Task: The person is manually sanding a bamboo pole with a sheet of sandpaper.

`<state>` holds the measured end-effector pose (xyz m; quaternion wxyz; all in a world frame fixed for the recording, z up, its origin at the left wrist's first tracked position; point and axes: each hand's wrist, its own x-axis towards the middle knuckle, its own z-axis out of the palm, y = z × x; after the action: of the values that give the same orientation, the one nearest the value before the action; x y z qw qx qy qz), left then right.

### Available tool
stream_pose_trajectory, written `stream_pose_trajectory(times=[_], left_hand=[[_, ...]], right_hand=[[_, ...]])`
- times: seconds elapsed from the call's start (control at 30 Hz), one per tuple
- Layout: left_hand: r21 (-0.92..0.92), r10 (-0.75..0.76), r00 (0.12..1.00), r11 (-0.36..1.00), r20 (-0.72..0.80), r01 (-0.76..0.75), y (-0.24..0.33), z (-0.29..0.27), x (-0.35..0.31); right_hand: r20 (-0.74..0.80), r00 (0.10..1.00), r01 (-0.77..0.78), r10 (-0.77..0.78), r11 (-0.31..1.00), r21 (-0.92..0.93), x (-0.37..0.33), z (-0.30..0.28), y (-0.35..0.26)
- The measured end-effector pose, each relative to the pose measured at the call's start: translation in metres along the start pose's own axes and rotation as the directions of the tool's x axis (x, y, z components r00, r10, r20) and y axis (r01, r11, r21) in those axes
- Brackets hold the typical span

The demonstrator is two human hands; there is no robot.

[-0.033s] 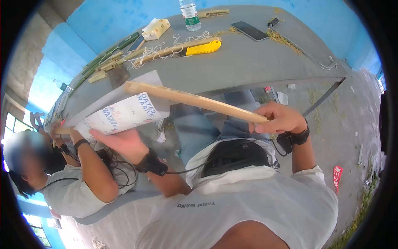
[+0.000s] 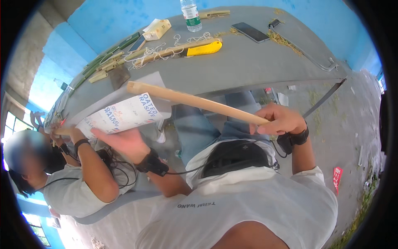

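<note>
My right hand (image 2: 280, 120) pinches the near end of a long, pale bamboo strip (image 2: 199, 103) between thumb and fingers. The strip slants up to the left, its far end over the sandpaper sheet (image 2: 120, 114), which is folded or curled with its printed white back showing. Under that sheet my left hand (image 2: 124, 143) is turned palm up and supports it. The thumb side and palm show, while the left fingers are hidden behind the paper. Whether the strip touches the sandpaper I cannot tell.
On the grey table (image 2: 244, 58) lie a yellow utility knife (image 2: 203, 48), tangled white string, bamboo pieces, a phone (image 2: 250, 32) and a hacksaw frame (image 2: 302, 47). A water bottle (image 2: 191, 16) and tissue pack (image 2: 156, 30) stand farther back. A co-worker (image 2: 78, 178) sits close at left.
The sandpaper sheet and the bamboo strip have shifted very slightly to the right. Both hands keep their hold.
</note>
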<state>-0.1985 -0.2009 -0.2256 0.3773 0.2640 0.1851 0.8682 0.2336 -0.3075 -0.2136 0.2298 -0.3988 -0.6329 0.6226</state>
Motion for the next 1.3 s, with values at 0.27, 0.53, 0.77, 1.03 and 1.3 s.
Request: stream_pose_trajectory(times=[0.27,0.53,0.77,1.03,1.3], left_hand=[[-0.046,-0.11,0.982,0.993,-0.152,0.104,-0.001,0.012,-0.007],[-0.173,-0.202,0.979,0.963,0.039,0.206,-0.005,0.013,-0.016],[-0.268,-0.243,0.958,0.923,0.155,0.277,-0.007,0.012,-0.015],[-0.34,-0.303,0.933,0.871,0.194,0.354,-0.005,0.03,-0.017],[-0.225,-0.189,0.979,0.953,0.081,0.202,-0.013,0.047,-0.028]], right_hand=[[0.199,0.953,0.116,-0.229,0.882,0.456,-0.009,-0.018,0.044],[0.207,0.943,0.128,-0.259,0.86,0.493,-0.012,-0.024,0.047],[0.141,0.959,0.133,-0.247,0.829,0.544,-0.014,-0.024,0.051],[0.136,0.962,0.161,-0.237,0.895,0.416,-0.015,-0.022,0.043],[0.03,0.93,0.29,-0.367,0.781,0.553,-0.011,-0.023,0.056]])
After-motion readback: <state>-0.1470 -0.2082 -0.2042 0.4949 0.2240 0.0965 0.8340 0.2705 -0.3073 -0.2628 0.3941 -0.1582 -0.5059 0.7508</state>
